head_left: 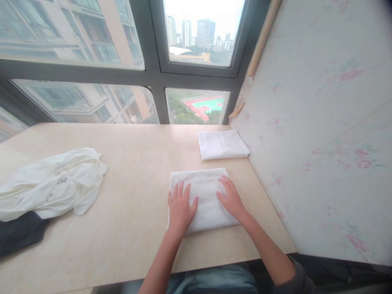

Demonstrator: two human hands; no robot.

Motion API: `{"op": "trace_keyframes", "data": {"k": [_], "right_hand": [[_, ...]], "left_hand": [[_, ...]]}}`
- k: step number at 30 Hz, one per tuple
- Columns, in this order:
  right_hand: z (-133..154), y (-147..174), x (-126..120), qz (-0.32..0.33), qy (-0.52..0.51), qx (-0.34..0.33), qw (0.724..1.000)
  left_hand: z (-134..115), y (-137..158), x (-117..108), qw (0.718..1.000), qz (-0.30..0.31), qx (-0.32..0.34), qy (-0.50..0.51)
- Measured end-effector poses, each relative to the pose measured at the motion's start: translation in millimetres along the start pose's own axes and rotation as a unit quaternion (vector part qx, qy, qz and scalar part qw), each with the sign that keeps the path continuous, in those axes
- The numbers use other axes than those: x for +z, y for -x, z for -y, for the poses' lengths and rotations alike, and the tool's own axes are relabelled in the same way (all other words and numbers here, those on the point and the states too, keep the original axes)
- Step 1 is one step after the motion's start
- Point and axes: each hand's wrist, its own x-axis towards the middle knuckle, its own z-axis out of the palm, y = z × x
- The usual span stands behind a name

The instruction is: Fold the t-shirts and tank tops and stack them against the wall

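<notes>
A white cloth (pixel 206 208), folded into a flat rectangle, lies on the table in front of me. On its left part rests my left hand (pixel 181 206), palm down with the fingers spread. My right hand (pixel 232 198) lies flat on the right part of the same cloth, its fingers apart. Neither hand grips the fabric. Whether the cloth is a garment or a plain piece of fabric, I cannot tell. Just beyond it, close to the wall, sits a second folded white cloth (pixel 223 145).
A crumpled off-white garment (pixel 61 179) is spread at the left of the light wooden table (pixel 131 212), with a dark cloth (pixel 21 232) by its near edge. The flowered wall (pixel 321 134) bounds the right side. Dark-framed windows (pixel 196 79) stand behind the table.
</notes>
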Motion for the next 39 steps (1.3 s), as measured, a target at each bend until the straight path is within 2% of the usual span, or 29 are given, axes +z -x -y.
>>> {"op": "trace_keyframes", "data": {"k": [3, 5, 7, 9, 12, 15, 17, 19, 21, 23, 27, 30, 32, 34, 37, 39], "right_hand": [[-18.4, 16.4, -11.4, -0.061, -0.083, 0.099, 0.990], [-28.4, 28.1, -17.6, -0.062, -0.128, 0.169, 0.975], [-32.3, 34.4, -22.0, -0.043, -0.159, 0.213, 0.963], [-30.1, 33.3, -24.8, -0.021, -0.163, 0.238, 0.957], [-22.0, 22.5, -27.9, 0.017, -0.149, 0.269, 0.951], [-15.0, 12.8, -30.2, 0.068, -0.154, 0.260, 0.951], [-10.5, 10.8, -31.2, 0.086, -0.132, 0.243, 0.957], [-5.3, 12.2, -31.5, 0.081, -0.063, 0.232, 0.967], [-0.3, 15.9, -30.8, 0.073, 0.015, 0.215, 0.974], [2.3, 19.8, -29.4, 0.069, 0.065, 0.188, 0.978], [-2.0, 20.4, -28.5, 0.037, 0.062, 0.150, 0.986], [-8.9, 7.2, -38.5, -0.005, 0.035, 0.123, 0.992], [-12.5, -10.7, -54.4, -0.044, 0.025, 0.103, 0.993], [-15.5, -37.2, -78.0, -0.093, 0.030, 0.086, 0.991], [-21.4, -93.1, -120.6, -0.154, 0.073, 0.071, 0.983], [-27.3, -138.0, -145.8, -0.162, 0.122, 0.072, 0.977]], "left_hand": [[26.9, 7.0, -19.9, 0.993, -0.039, -0.089, 0.065], [45.9, 8.5, -30.1, 0.975, 0.006, -0.169, 0.147], [58.8, 6.5, -36.4, 0.941, 0.074, -0.232, 0.234], [62.8, 2.1, -40.0, 0.914, 0.114, -0.260, 0.289], [56.8, -4.2, -44.1, 0.888, 0.132, -0.282, 0.338], [48.9, -6.9, -48.8, 0.845, 0.183, -0.309, 0.396], [46.7, -6.9, -50.5, 0.834, 0.225, -0.302, 0.403], [46.9, -5.7, -50.0, 0.853, 0.230, -0.275, 0.380], [48.0, -3.1, -48.1, 0.881, 0.204, -0.239, 0.354], [48.6, 0.8, -45.6, 0.895, 0.195, -0.204, 0.345], [43.8, 7.4, -41.5, 0.876, 0.208, -0.197, 0.389], [32.7, 1.6, -40.4, 0.852, 0.156, -0.226, 0.445], [22.5, -12.8, -42.4, 0.838, 0.118, -0.229, 0.480], [11.3, -39.1, -46.8, 0.826, 0.094, -0.214, 0.512], [-6.5, -102.0, -52.2, 0.819, 0.054, -0.156, 0.550], [-18.8, -153.9, -49.2, 0.827, 0.032, -0.105, 0.551]]}}
